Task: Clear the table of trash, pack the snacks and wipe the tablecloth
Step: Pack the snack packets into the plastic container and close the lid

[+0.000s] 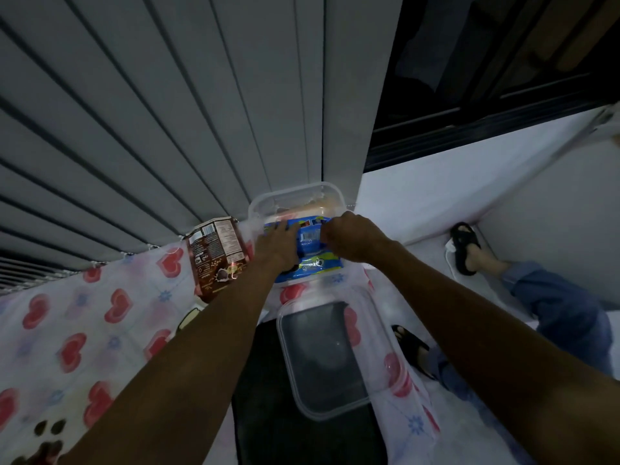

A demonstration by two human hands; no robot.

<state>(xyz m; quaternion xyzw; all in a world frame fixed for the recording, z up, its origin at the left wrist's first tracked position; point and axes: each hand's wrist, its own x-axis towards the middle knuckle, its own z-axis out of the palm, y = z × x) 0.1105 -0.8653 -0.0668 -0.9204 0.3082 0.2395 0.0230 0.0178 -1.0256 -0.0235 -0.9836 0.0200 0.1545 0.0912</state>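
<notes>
A clear plastic container (268, 199) stands at the far edge of the heart-print tablecloth (100, 317), against the grey blinds. A blue snack packet (310, 238) lies across its opening. My left hand (276, 248) lies flat on the packet's left part, fingers spread. My right hand (350, 238) pinches the packet's right end. A brown chocolate snack bag (218, 256) lies on the cloth just left of the container. The container's clear lid (327, 357) rests nearer to me, between my forearms.
Dark crumbs or stains (47, 431) mark the cloth at the lower left. A black surface (268, 397) shows under the lid. To the right, below the table, are a person's legs in jeans (563, 313) and black sandals (464, 246) on a white floor.
</notes>
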